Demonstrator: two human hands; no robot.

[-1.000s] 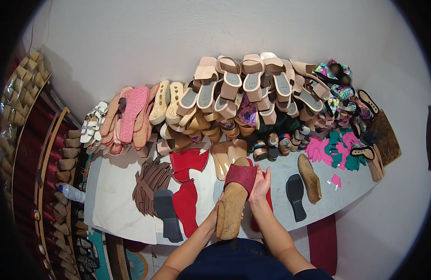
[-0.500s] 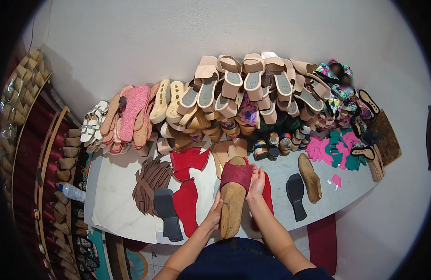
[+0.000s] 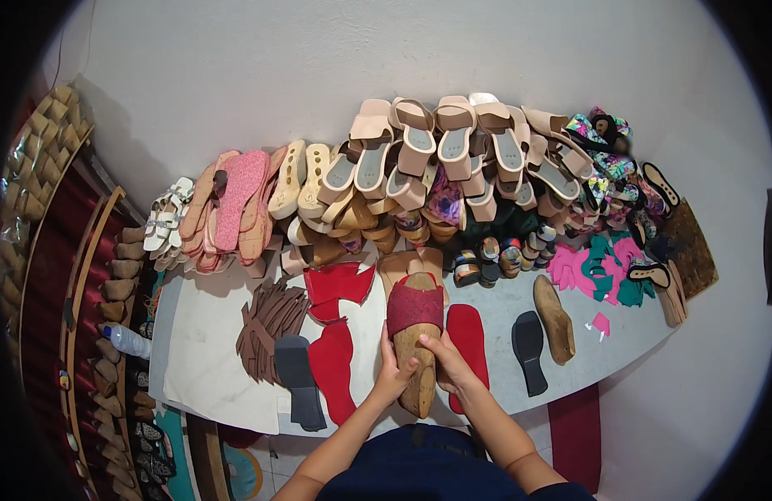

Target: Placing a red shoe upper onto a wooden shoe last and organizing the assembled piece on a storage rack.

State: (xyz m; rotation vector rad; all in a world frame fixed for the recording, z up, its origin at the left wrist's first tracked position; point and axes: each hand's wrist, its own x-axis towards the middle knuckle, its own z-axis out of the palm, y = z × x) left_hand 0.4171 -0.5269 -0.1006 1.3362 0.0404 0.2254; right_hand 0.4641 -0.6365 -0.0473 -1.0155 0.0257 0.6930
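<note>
Both hands hold a wooden shoe last [image 3: 413,364] above the near middle of the table, its heel end pointing at me. A dark red upper band [image 3: 416,310] wraps round its front part, with brighter red showing at the toe edge. My left hand [image 3: 392,373] grips the last from the left, thumb on top. From the right, my right hand [image 3: 449,364] closes on it with the thumb laid across the wood. Beside my right hand lies a red sole-shaped piece [image 3: 466,344]. Left of my hands are another red sole piece [image 3: 332,372] and a black sole [image 3: 300,386].
Further right lie a second black sole [image 3: 530,351] and a wooden last [image 3: 554,321]. Brown strips [image 3: 271,330] and red cut pieces [image 3: 339,288] sit on the left. Pale heeled sandals [image 3: 416,138] pile along the wall. A rack of lasts [image 3: 119,290] stands at the left.
My right hand has slid from the upper band down to the heel part of the last. The last has turned slightly, uncovering more of the right red sole piece.
</note>
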